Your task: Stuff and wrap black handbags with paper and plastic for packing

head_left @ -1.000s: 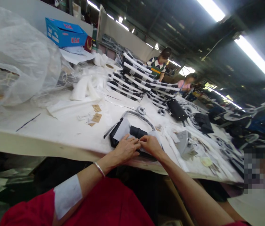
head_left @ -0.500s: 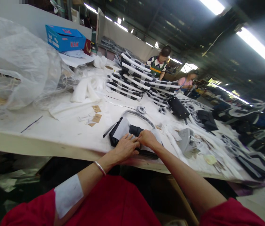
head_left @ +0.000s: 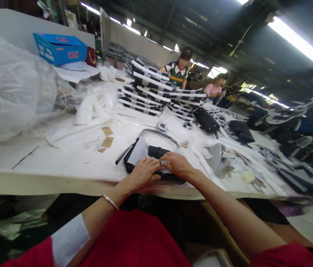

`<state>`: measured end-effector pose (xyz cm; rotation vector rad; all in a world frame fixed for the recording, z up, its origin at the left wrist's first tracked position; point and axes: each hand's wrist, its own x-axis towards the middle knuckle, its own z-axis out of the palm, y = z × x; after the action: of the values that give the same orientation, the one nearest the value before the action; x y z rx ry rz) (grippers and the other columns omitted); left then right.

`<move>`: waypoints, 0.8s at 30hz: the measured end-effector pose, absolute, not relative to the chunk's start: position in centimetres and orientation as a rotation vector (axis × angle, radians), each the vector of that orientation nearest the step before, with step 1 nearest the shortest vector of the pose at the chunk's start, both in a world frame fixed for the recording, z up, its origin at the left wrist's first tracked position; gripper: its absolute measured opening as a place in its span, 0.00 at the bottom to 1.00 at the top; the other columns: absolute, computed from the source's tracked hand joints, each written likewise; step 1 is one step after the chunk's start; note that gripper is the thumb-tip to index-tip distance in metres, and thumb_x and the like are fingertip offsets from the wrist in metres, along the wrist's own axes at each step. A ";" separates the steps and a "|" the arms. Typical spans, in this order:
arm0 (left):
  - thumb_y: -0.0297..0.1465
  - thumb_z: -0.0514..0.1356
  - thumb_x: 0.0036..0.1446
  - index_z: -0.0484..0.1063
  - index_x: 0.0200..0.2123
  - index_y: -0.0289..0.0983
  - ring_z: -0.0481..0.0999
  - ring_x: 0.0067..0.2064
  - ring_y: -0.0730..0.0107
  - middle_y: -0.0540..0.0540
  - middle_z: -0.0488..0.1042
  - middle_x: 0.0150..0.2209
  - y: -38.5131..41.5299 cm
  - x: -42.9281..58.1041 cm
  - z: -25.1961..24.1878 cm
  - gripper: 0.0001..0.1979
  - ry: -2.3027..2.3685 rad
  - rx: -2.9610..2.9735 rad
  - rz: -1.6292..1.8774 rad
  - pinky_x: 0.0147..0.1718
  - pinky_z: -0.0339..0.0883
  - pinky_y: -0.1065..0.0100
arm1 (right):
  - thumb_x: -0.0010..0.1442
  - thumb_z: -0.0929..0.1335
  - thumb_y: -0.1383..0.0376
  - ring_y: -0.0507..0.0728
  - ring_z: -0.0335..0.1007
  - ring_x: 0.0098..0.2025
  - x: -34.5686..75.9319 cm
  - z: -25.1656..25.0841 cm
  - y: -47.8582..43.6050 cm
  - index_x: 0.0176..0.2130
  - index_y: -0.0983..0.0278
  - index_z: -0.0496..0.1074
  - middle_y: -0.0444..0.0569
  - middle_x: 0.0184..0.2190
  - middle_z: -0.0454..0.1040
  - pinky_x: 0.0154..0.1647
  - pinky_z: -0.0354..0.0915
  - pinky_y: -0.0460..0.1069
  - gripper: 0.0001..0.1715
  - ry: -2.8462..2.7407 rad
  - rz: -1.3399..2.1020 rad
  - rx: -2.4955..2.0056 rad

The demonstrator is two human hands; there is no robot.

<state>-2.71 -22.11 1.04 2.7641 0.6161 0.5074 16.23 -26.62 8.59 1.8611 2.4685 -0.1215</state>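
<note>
A black bag (head_left: 156, 152) lies near the front edge of the white table (head_left: 62, 163), with white paper (head_left: 141, 150) tucked against it and a grey strap (head_left: 159, 134) curving behind. My left hand (head_left: 143, 172) rests flat on the bag's near side, fingers spread over the paper. My right hand (head_left: 177, 164) presses on the bag just to the right, fingertips meeting the left hand's. What the fingers pinch is hidden beneath them.
Stacked black-and-white striped pieces (head_left: 147, 91) fill the table's middle. A large clear plastic bag (head_left: 12, 89) and a blue box (head_left: 59, 48) stand at the left. Brown tags (head_left: 107, 141) lie nearby. More black bags (head_left: 206, 120) and scraps spread right. Two people (head_left: 180, 68) work at the far side.
Both hands stayed on the black bag, with the right hand shifting slightly over it. The view swung a little to the right and a blurred face at the lower right left the frame.
</note>
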 end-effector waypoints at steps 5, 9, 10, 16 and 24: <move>0.37 0.60 0.63 0.61 0.61 0.39 0.66 0.62 0.57 0.42 0.69 0.60 -22.3 -2.8 0.5 0.25 0.665 2.801 0.573 0.62 0.55 0.54 | 0.65 0.68 0.59 0.62 0.69 0.57 18.8 5.6 -30.3 0.57 0.60 0.71 0.54 0.54 0.75 0.61 0.62 0.59 0.22 2.659 -0.040 1.884; 0.36 0.57 0.65 0.62 0.60 0.41 0.66 0.62 0.58 0.43 0.67 0.62 -22.4 -2.7 0.2 0.22 0.618 2.938 0.585 0.61 0.57 0.54 | 0.63 0.69 0.59 0.63 0.65 0.61 19.8 3.6 -31.8 0.60 0.62 0.68 0.54 0.58 0.71 0.64 0.58 0.62 0.27 2.762 0.061 1.827; 0.36 0.57 0.65 0.63 0.60 0.42 0.66 0.63 0.58 0.43 0.67 0.62 -22.5 -2.6 0.2 0.21 0.622 2.968 0.572 0.61 0.58 0.53 | 0.62 0.70 0.60 0.63 0.64 0.62 19.8 3.2 -32.0 0.61 0.63 0.66 0.55 0.60 0.70 0.64 0.58 0.63 0.30 2.774 0.091 1.810; 0.33 0.57 0.64 0.57 0.65 0.41 0.61 0.65 0.53 0.40 0.59 0.67 -23.6 -2.7 -0.4 0.27 0.707 3.105 0.582 0.63 0.56 0.47 | 0.63 0.65 0.70 0.61 0.57 0.66 19.4 -0.3 -32.9 0.66 0.63 0.58 0.55 0.64 0.64 0.68 0.50 0.63 0.34 2.826 0.337 1.912; 0.27 0.54 0.65 0.61 0.64 0.42 0.67 0.62 0.52 0.38 0.66 0.63 -23.9 -2.9 -1.5 0.25 0.750 3.231 0.788 0.60 0.62 0.48 | 0.64 0.65 0.67 0.61 0.58 0.66 18.9 -1.8 -33.0 0.65 0.63 0.60 0.55 0.62 0.66 0.68 0.51 0.63 0.31 2.874 0.489 2.009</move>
<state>-2.93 -23.94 -1.52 3.2313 0.7495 0.7884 18.88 -33.02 -1.82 2.0090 2.8737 0.4891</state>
